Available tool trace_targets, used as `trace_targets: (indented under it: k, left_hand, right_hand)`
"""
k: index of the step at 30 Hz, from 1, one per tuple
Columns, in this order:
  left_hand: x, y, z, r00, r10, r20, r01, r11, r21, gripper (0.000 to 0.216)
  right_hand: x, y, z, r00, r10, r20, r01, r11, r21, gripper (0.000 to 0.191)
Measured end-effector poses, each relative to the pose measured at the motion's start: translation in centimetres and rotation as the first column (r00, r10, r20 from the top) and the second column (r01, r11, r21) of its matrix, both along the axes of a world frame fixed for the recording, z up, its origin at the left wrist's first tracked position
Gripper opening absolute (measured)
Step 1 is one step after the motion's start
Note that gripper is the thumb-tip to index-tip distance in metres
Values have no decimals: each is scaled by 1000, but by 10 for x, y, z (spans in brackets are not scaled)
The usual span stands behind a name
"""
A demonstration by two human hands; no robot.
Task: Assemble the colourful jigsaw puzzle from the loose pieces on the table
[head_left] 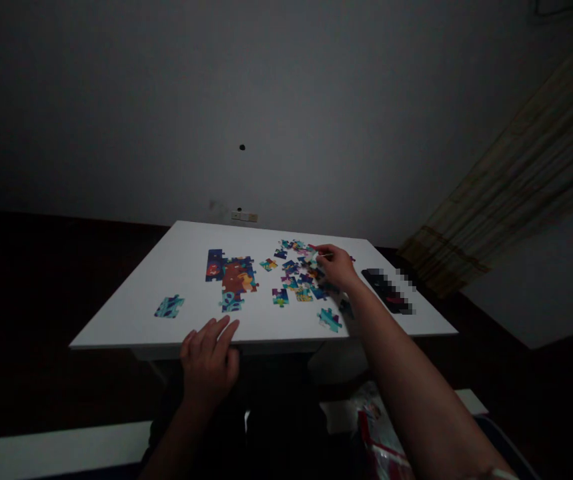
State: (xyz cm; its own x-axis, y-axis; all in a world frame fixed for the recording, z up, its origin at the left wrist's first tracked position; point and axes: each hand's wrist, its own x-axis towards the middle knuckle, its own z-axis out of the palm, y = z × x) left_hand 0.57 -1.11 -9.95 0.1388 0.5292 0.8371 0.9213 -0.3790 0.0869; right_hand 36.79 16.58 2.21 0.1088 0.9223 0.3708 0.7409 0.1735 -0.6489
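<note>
The right hand [333, 267] was pinched down into the loose jigsaw pieces [299, 273] to the right of the joined puzzle section [233, 277], though I could not tell whether it held one. The left hand [209, 357] lay relaxed and empty at the near edge of the tabletop [166, 267], in front of that section. The thin, light card pieces looked easiest to lift by their edges, with open room left of the section.

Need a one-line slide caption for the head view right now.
Right hand reaches into loose jigsaw pieces on a white table; left hand rests at the edge.
</note>
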Motion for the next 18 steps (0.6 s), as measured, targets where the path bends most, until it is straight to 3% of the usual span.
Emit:
trace_targets:
  k: [6,18]
  left_hand:
    - [1,1,-1,1000,-1,11,1,1000,-2,53]
    - [-4,-5,7,999,-24,-46,22,999,-41,50]
  right_hand:
    - [48,-21,-27,978,-210,10,210,978,16,32]
    - [55,-32,-43,970,-201,134,194,979,63,31]
